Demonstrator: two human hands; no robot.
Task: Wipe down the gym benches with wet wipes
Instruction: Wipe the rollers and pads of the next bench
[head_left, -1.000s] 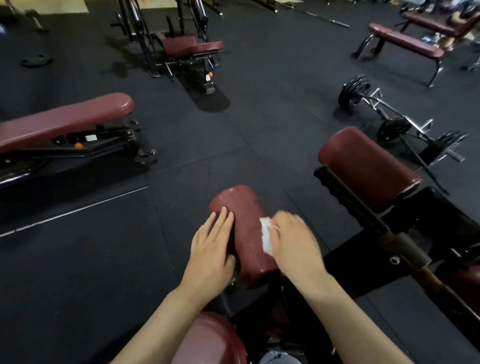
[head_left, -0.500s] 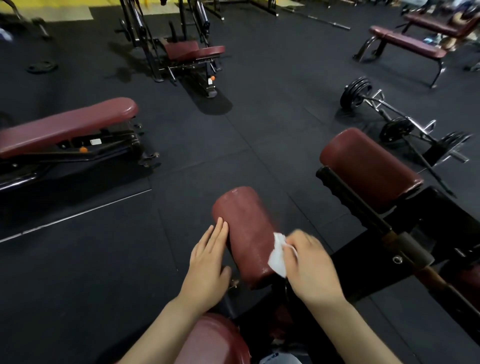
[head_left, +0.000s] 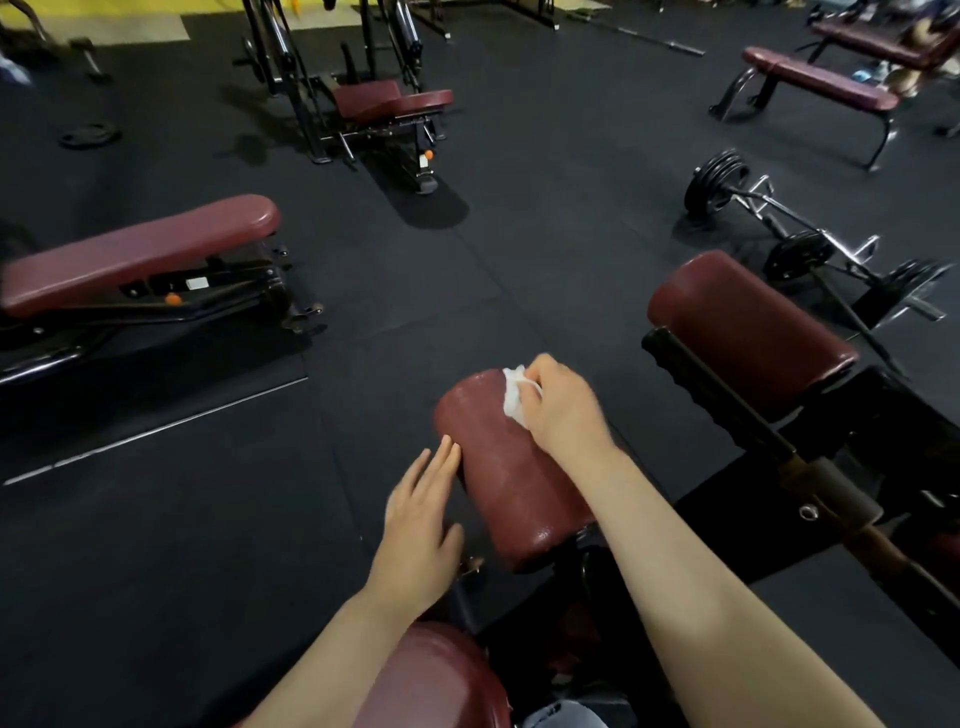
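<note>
Near the lower middle of the head view, a maroon roller pad is steadied by the left hand, whose straight fingers are laid against its left side. At the pad's far end, a crumpled white wet wipe is pinched in the curled fingers of the right hand and pressed to the vinyl.

Dark rubber floor all around, seams running across it. On it stands a maroon flat bench at left, a rack bench up top, another bench far right, a loaded barbell, and a loose weight plate.
</note>
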